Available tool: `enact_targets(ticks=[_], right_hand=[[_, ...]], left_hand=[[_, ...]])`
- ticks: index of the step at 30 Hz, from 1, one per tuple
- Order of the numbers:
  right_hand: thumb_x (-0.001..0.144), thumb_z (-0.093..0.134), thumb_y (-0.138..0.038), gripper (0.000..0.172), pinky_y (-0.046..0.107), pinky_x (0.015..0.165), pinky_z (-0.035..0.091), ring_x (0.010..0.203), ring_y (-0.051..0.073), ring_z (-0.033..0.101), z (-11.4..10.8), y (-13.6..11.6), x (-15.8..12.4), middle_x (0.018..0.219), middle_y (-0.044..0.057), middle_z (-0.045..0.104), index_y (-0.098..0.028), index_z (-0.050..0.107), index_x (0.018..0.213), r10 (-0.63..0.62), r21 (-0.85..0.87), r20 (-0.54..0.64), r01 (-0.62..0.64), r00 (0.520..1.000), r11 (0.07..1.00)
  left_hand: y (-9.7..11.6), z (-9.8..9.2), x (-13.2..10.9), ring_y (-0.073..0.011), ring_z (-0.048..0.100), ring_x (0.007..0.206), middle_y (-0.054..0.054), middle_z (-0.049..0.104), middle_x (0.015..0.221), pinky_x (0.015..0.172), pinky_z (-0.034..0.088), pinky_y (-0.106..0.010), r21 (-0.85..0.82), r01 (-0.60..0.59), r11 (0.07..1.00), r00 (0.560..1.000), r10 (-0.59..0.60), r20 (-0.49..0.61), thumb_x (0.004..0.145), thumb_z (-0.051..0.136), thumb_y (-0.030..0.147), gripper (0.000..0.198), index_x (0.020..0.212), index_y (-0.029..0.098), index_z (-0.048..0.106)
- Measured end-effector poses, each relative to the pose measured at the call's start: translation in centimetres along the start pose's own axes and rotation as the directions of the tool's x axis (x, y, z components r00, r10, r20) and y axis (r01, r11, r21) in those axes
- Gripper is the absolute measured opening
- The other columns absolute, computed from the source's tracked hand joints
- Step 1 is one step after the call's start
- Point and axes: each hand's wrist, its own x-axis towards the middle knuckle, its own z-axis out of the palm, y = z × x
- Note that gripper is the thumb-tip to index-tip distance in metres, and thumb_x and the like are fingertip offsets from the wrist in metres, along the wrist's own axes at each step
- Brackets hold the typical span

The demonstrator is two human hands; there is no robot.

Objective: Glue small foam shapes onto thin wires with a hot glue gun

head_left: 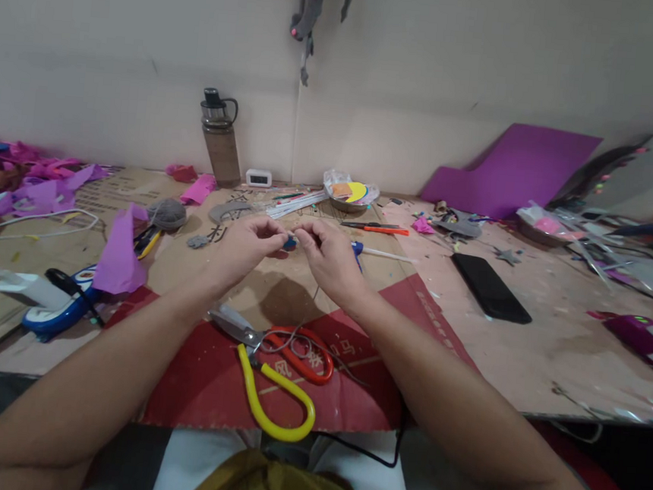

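My left hand [252,242] and my right hand [328,257] meet above the middle of the cardboard, each with thumb and fingers pinched. A grey yarn strand [316,297] hangs from my right hand and trails down over the scissors. Between the fingertips shows a small blue bit [289,244]; whether it is held or lies behind them I cannot tell. Below my hands, scissors with red handles [316,362] and a cutter with yellow handles [270,423] lie on the red cardboard panel [194,386]. Behind my right hand a blue glue gun [358,254] is partly hidden.
A grey yarn ball [167,214] and purple felt [121,254] lie left. At the back stand a bottle [221,144], a small white clock [258,178] and a bowl [348,201]. A black phone [491,288] lies right, near a grey star [508,256].
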Motion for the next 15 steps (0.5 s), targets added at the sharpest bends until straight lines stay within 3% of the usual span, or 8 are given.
enact_targets(ticks=[5,15], right_hand=[[0.089,0.056,-0.028,0.012,0.029,0.071,0.042,0.075,0.016,0.054,-0.02,0.34,-0.09,0.081,0.001,0.061,-0.019,0.063,0.093,0.029,0.052,-0.033,-0.027,0.999,0.998],[0.085,0.058,-0.021,0.007,0.029,0.069,0.039,0.074,0.016,0.051,0.09,0.08,-0.2,0.078,0.001,0.06,-0.02,0.062,0.08,0.017,-0.029,-0.027,-0.018,0.999,0.999]], left_hand=[[-0.48,0.0,0.01,-0.012,0.06,0.063,0.0,0.063,0.069,0.069,0.056,-0.03,-0.083,-0.003,0.997,1.0,0.003,-0.001,0.068,0.077,0.035,0.021,0.071,0.016,0.068],[-0.45,-0.05,0.07,-0.014,0.063,0.064,-0.002,0.066,0.069,0.069,0.056,-0.03,-0.015,-0.019,1.0,0.999,0.02,0.05,0.067,0.078,0.038,0.023,0.07,0.017,0.07]])
